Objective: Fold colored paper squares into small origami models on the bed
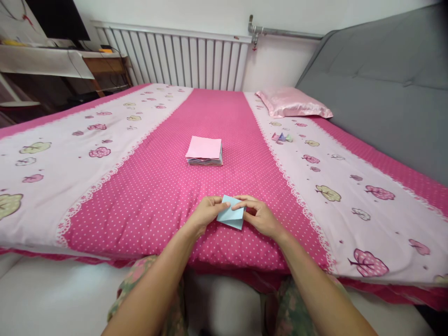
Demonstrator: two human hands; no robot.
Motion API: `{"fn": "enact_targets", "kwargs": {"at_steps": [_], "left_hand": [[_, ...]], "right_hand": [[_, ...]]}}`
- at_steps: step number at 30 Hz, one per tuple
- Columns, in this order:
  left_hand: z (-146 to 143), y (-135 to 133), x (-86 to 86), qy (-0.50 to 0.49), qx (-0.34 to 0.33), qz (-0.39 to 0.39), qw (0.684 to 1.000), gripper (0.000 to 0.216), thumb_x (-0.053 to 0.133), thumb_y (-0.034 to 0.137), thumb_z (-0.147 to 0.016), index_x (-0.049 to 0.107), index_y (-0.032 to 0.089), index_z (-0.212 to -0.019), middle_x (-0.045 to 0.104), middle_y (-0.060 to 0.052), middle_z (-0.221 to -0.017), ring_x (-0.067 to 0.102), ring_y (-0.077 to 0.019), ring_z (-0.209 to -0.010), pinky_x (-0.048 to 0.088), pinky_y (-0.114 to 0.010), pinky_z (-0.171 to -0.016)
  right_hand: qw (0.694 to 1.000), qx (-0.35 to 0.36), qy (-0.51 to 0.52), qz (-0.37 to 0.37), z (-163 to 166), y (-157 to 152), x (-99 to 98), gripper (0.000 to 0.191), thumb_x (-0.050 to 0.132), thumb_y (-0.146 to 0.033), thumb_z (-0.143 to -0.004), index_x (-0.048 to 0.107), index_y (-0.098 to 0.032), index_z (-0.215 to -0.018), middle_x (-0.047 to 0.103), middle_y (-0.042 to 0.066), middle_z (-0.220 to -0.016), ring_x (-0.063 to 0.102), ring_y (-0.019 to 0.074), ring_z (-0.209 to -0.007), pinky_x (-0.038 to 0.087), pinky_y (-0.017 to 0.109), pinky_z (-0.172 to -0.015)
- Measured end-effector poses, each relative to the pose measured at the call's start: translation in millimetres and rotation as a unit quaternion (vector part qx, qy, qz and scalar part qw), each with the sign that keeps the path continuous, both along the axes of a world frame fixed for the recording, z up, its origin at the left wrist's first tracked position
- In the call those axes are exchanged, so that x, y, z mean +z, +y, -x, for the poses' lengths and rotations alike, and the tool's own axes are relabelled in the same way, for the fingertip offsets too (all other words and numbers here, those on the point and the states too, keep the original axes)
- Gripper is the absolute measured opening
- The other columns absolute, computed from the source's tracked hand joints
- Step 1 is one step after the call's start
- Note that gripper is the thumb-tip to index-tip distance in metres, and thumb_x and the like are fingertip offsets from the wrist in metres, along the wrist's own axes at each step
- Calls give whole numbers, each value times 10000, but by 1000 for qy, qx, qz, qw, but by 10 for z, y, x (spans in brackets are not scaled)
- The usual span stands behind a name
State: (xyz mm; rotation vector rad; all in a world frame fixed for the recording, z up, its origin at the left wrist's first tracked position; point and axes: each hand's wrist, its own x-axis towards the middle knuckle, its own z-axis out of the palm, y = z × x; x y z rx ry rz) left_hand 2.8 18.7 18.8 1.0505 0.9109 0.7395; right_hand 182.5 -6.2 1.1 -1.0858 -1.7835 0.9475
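Note:
A light blue sheet of paper [231, 214], partly folded over itself, is held between both hands near the front edge of the bed. My left hand [208, 211] pinches its left side, with the thumb lying on top. My right hand [259, 214] grips the right side, its index finger resting on the upper layer and the other fingers at the edge or behind. Beyond the hands lies a stack of square paper [205, 148], with a pink sheet on top. Several small folded paper pieces [282, 137] in pink, purple and green sit farther off to the right.
Under everything is a bed with a pink and white cover [224, 112]. A pink pillow [294, 102] lies at the back right, beside a grey headboard [385, 84]. Behind stands a white radiator [175, 56]; a desk [101, 65] with a dark monitor [58, 18] is at the left.

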Motion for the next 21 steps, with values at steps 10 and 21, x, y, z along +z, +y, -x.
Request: {"fn": "enact_targets", "kwargs": {"at_steps": [10,21], "left_hand": [[-16,-24,39,-66,-74,12,995,481,639,74,-599,579,107,-1076,687,-58,-754,605,-117,-641,419,-223,-667],[-42,-74,67,-110,-125,13,986,456,671,117,-640,558,119,-1082,674,-94,-886,613,-127,-722,426,-232,-703]], "right_hand": [[995,-87,42,15,8,18,-30,225,597,-389,-754,664,-174,-752,642,38,-759,576,167,-708,449,279,-652],[969,-184,141,89,33,8,-75,273,683,-382,-657,533,-183,-770,605,0,-666,564,136,-552,461,246,-507]]}}
